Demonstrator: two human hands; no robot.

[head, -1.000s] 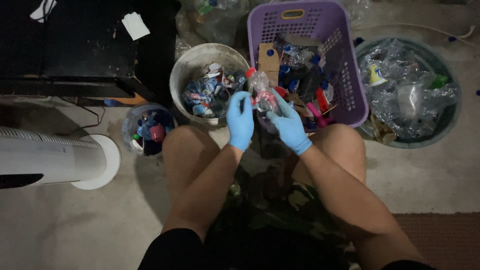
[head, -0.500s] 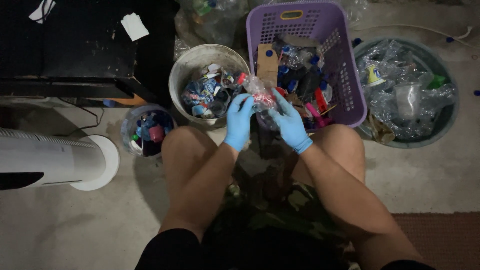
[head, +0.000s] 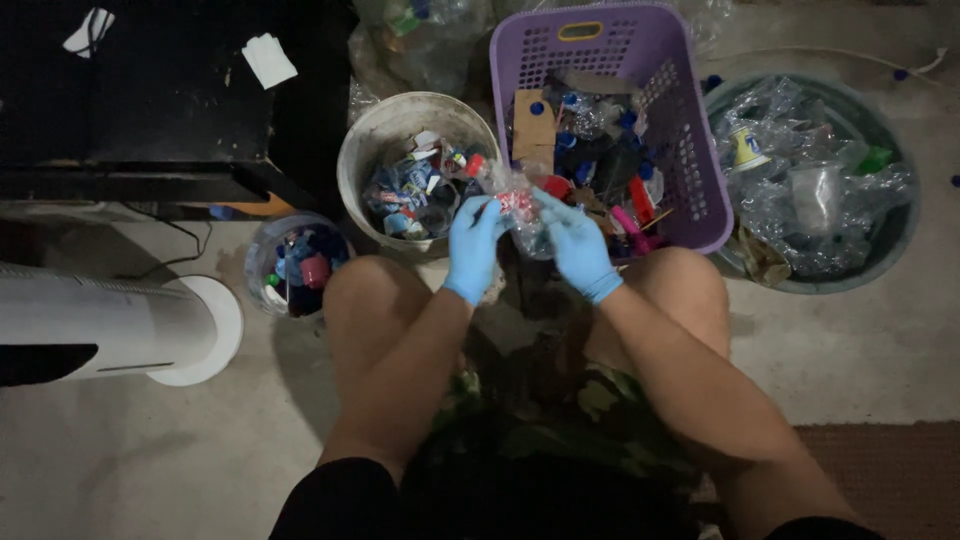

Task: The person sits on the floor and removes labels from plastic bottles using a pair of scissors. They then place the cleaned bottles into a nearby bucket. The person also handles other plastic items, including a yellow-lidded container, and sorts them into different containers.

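Both my hands wear blue gloves and hold one clear plastic bottle [head: 518, 208] with a red label, above my knees. My left hand [head: 473, 245] grips its left end, near the red cap. My right hand [head: 577, 243] closes around the crumpled body on the right. Just beyond the bottle stand a white bucket [head: 362, 160] full of torn labels and wrappers, and a purple plastic basket [head: 700, 170] with bottles, caps and cardboard inside.
A grey tub [head: 905, 245] of crushed clear bottles sits at the right. A small clear container [head: 262, 262] of coloured caps stands left of my knee. A white cylinder [head: 120, 325] lies at far left, and a black cabinet [head: 150, 100] stands behind it.
The bottle has turned in my hands, and its capped end has swung left toward the white bucket. Both hands stay on it above my knees.
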